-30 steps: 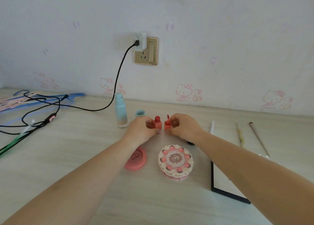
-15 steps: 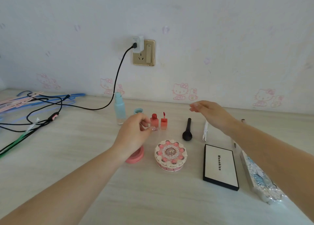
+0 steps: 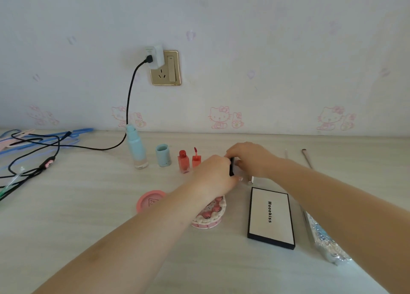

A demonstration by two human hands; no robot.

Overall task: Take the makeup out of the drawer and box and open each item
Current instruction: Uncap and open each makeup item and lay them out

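Note:
Both hands meet over a black stick-shaped makeup item (image 3: pixel 231 166) in the middle of the table. My left hand (image 3: pixel 214 176) closes around its near end and my right hand (image 3: pixel 250 158) grips its far end. Most of the item is hidden by the fingers. To the left stand an open red lip-gloss bottle (image 3: pixel 183 161) and its wand cap (image 3: pixel 196 159), side by side. Further left are a pale blue bottle (image 3: pixel 136 148) and its blue cap (image 3: pixel 163 155). A pink round compact (image 3: pixel 147 201) and a cake-shaped pink case (image 3: pixel 210 215) lie under my left forearm.
A black-edged white palette (image 3: pixel 271 219) lies right of the cake case, with a silver glittery case (image 3: pixel 326 238) beyond it. Thin brushes (image 3: pixel 307 158) lie at the back right. A black cable (image 3: pixel 129 107) runs from the wall socket to hangers and cords (image 3: pixel 33 151) at the left.
Both hands let go of the red lip-gloss bottle and wand, now standing apart. They moved right and came together on the black stick item that lay on the table.

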